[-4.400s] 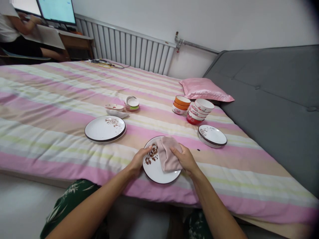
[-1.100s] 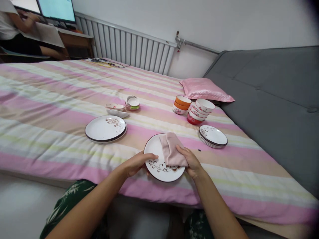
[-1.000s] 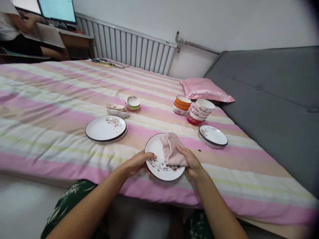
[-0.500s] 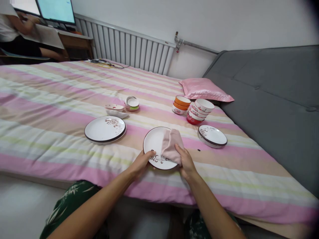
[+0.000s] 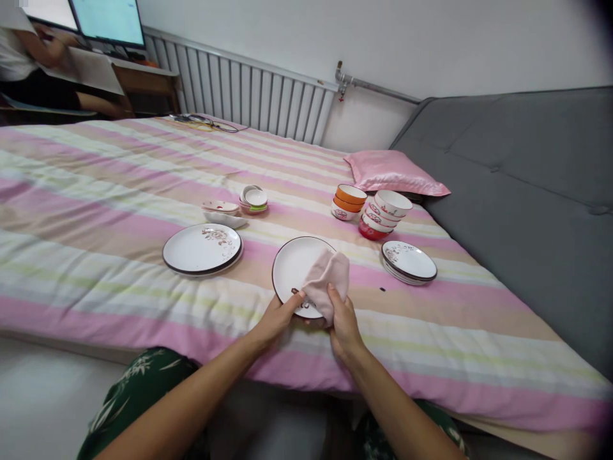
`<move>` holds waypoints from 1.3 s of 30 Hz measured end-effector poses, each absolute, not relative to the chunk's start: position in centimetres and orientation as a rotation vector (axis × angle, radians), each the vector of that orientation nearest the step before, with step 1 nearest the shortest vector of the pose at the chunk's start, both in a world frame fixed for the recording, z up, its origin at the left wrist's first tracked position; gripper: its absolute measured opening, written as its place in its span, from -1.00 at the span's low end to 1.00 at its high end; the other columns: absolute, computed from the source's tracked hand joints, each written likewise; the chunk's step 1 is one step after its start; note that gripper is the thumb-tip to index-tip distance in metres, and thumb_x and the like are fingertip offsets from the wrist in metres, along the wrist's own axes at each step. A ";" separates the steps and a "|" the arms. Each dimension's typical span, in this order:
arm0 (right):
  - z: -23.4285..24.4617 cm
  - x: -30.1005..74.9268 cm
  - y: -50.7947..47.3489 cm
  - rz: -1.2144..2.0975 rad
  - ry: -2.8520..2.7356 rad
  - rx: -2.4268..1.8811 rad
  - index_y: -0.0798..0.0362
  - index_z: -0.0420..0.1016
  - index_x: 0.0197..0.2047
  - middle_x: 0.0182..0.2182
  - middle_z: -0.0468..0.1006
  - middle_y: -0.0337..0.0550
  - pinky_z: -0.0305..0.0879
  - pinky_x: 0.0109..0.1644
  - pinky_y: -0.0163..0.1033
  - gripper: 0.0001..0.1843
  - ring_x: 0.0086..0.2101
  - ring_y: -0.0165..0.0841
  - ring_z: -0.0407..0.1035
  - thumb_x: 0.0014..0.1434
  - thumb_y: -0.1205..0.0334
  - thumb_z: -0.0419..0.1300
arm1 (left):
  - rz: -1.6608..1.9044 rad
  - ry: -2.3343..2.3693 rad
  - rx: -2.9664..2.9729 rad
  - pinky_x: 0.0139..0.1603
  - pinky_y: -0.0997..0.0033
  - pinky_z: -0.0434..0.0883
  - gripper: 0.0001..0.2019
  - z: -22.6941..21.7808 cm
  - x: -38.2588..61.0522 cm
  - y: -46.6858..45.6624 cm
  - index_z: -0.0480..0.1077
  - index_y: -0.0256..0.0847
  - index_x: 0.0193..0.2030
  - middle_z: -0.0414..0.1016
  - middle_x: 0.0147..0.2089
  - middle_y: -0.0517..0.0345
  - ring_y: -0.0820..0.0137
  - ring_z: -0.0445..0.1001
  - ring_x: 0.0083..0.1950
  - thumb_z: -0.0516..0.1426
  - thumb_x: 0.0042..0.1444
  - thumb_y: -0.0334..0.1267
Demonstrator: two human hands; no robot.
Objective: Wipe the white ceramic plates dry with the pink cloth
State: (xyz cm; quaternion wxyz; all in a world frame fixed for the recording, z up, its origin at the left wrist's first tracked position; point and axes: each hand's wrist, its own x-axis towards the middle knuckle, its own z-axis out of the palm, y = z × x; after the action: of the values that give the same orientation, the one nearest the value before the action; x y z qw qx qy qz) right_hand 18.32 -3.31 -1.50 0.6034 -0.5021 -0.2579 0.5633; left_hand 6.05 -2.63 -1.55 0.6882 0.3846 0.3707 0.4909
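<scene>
A white plate (image 5: 293, 268) with a dark rim and a brown pattern is held tilted above the bed's front edge. My left hand (image 5: 278, 319) grips its lower left rim, thumb on the face and fingers beneath. My right hand (image 5: 343, 322) is closed on a pale pink cloth (image 5: 327, 281), which is folded over the plate's right side and hides that part of the rim. To the left lies a stack of larger white plates (image 5: 198, 249) with a flower print. On the right sits a stack of smaller plates (image 5: 409, 260).
Stacked bowls (image 5: 393, 204) and orange-topped bowls (image 5: 351, 193) stand behind the right plates. Small dishes (image 5: 253, 199) and oblong dishes (image 5: 224, 217) sit behind the left stack. Farther back are a pink pillow (image 5: 395, 172), cables (image 5: 211, 122), a grey headboard (image 5: 517, 191) and a seated person (image 5: 43, 70).
My right hand has moved left and slightly down with the cloth, closer to my left hand. The plate has turned and shifted slightly up and left.
</scene>
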 end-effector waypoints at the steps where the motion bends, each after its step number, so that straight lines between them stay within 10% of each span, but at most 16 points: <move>1: -1.4 18.3 -3.3 1.303 -0.597 -1.153 0.10 0.42 -0.13 -0.35 0.59 -0.17 0.42 -0.40 -0.28 -0.56 -0.40 -0.29 0.48 -0.02 -0.01 0.22 | 1.082 0.824 0.884 -0.49 0.46 0.37 -0.70 -1.5 6.0 -2.6 0.38 -0.31 -0.35 0.43 -0.43 0.15 0.40 0.40 -0.42 0.19 -0.05 -0.07; 21: 0.5 23.2 -2.0 1.746 -0.763 -1.039 0.23 0.49 -0.26 -0.39 0.60 -0.02 0.40 -0.33 -0.28 -0.73 -0.44 -0.30 0.48 0.02 0.19 0.23 | 0.450 0.788 0.907 -0.65 0.44 0.37 -0.70 1.0 1.4 -1.4 0.47 -0.44 -0.35 0.54 -0.51 -0.10 0.31 0.45 -0.63 0.13 -0.04 -0.16; 31: 0.5 23.4 -1.8 1.663 -0.757 -1.064 0.20 0.47 -0.22 -0.39 0.60 -0.04 0.41 -0.35 -0.24 -0.71 -0.45 -0.28 0.48 0.03 0.17 0.23 | 0.674 0.836 0.883 -0.72 0.50 0.31 -0.60 0.1 2.8 -1.7 0.23 -0.44 -0.10 0.50 -0.56 0.00 0.33 0.43 -0.65 0.06 -0.15 -0.38; 39: 0.1 21.9 -2.0 1.557 -0.706 -1.085 0.20 0.47 -0.19 -0.37 0.60 -0.06 0.40 -0.35 -0.30 -0.64 -0.42 -0.31 0.48 -0.01 0.11 0.25 | 0.834 0.880 0.856 -0.67 0.48 0.32 -0.75 -0.2 3.5 -1.7 0.31 -0.41 -0.26 0.48 -0.57 0.04 0.38 0.41 -0.65 0.08 -0.14 -0.36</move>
State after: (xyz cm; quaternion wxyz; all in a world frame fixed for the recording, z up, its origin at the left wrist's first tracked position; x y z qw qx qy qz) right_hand 21.92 -1.96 0.14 0.5298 -0.4543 -0.2959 0.6522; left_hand 3.51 -1.70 -0.19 0.7371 0.3896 0.4009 0.3796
